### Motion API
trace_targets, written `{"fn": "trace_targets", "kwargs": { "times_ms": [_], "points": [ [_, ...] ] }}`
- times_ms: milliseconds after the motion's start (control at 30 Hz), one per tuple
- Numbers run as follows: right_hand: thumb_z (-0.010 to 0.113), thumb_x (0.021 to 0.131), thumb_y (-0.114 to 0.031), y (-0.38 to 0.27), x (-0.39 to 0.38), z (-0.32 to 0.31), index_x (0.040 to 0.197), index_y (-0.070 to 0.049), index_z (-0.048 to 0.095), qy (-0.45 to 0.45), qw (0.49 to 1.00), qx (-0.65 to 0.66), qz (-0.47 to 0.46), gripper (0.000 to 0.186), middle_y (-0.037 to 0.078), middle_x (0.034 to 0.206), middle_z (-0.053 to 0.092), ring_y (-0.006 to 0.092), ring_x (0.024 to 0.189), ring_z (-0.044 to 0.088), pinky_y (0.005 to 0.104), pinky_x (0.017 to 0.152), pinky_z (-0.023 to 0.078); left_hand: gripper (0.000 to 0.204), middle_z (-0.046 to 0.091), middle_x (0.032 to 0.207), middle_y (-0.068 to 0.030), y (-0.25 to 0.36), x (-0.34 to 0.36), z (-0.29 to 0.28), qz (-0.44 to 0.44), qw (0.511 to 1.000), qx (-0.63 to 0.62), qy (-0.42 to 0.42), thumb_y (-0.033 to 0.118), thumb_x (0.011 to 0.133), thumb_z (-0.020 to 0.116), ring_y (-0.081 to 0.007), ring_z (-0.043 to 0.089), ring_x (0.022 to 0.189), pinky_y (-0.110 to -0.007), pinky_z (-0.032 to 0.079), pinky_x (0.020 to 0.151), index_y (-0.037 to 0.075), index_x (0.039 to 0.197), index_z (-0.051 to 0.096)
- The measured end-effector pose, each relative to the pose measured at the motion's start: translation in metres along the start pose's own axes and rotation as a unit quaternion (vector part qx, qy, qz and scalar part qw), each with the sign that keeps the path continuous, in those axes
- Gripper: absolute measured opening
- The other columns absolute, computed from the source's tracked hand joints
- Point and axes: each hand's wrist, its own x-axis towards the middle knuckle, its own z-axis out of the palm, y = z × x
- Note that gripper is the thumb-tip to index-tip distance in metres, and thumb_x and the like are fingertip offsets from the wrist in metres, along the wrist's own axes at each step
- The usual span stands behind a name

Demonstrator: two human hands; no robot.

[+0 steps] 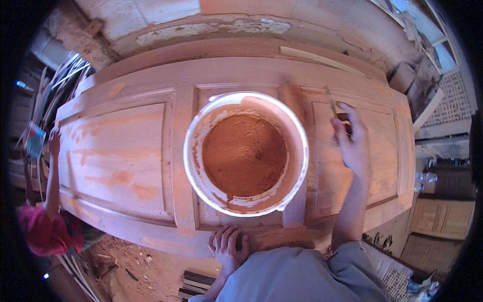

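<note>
Evidently, a thin grey tool (pixel 331 104) is held at right, over the brown wooden door (pixel 121 151), by the curled right hand (pixel 353 141).
Likely light and stiff, best gripped at the near end; half-open left hand (pixel 230 250) seemingly empty.

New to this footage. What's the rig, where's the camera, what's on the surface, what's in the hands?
No machine: it's one person's bare hands. The single picture comes from a fisheye camera on their head, looking down, so straight edges bow. Beneath is a panelled wooden door with orange-brown smears. A white bucket of reddish-brown paste stands on it. The right hand grips a thin tool, perhaps a putty knife; blur hides the detail. The left hand rests at the door's near edge, holding nothing visible. The hand at far left belongs to someone else, in a red top.
</note>
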Motion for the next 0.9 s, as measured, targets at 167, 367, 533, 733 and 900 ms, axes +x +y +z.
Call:
{"fn": "trace_targets", "kwargs": {
  "times_ms": [167, 367, 533, 733, 900],
  "points": [
    [0.065, 0.091, -0.011, -0.098, -0.018, -0.028, 0.12, -0.004, 0.062, -0.225, 0.925, -0.166, -0.259, 0.029, 0.013, 0.085, 0.065, 0.0216, 0.066, 0.063, 0.0336, 0.061, 0.051, 0.026, 0.068, 0.109, 0.0, -0.006, -0.004, 0.002, 0.005, 1.0, -0.003, -0.014, 0.027, 0.08, 0.076, -0.0207, 0.059, 0.115, -0.046, 0.034, 0.103, 0.015, 0.102, 0.07],
    [0.06, 0.086, -0.011, -0.164, -0.019, 0.013, 0.1, -0.003, 0.067, -0.286, 0.768, -0.46, -0.343, 0.017, 0.016, 0.081, 0.068, 0.0303, 0.082, 0.07, 0.0419, 0.068, 0.054, 0.025, 0.069, 0.111, -0.0021, -0.001, -0.002, 0.001, 0.004, 1.0, -0.024, 0.013, 0.024, 0.079, 0.076, -0.0244, 0.06, 0.115, -0.047, 0.035, 0.104, 0.014, 0.101, 0.071],
    [0.058, 0.085, -0.007, -0.184, -0.001, 0.061, 0.082, -0.004, 0.073, -0.305, 0.665, -0.555, -0.396, 0.016, 0.015, 0.081, 0.071, 0.0272, 0.083, 0.071, 0.0394, 0.072, 0.055, 0.025, 0.069, 0.111, -0.0022, -0.003, -0.004, 0.004, -0.004, 0.998, -0.035, 0.042, 0.025, 0.08, 0.075, -0.0236, 0.06, 0.115, -0.046, 0.036, 0.103, 0.014, 0.103, 0.071],
    [0.062, 0.083, -0.007, -0.18, 0.024, 0.11, 0.086, -0.006, 0.077, -0.348, 0.575, -0.654, -0.346, 0.015, 0.013, 0.091, 0.074, 0.0252, 0.087, 0.072, 0.0363, 0.075, 0.056, 0.026, 0.068, 0.111, -0.0016, -0.005, -0.008, 0.004, 0.004, 0.998, -0.025, 0.051, 0.027, 0.082, 0.074, -0.0219, 0.06, 0.115, -0.045, 0.038, 0.102, 0.014, 0.104, 0.07],
    [0.063, 0.084, -0.009, -0.176, 0.021, 0.149, 0.097, -0.003, 0.076, -0.407, 0.464, -0.737, -0.274, 0.02, 0.015, 0.101, 0.074, 0.0258, 0.092, 0.072, 0.0364, 0.076, 0.056, 0.027, 0.068, 0.112, -0.0012, -0.007, -0.009, 0.007, 0.018, 0.998, -0.03, 0.057, 0.028, 0.083, 0.074, -0.0212, 0.06, 0.115, -0.045, 0.038, 0.101, 0.014, 0.106, 0.069]
  ]
}}
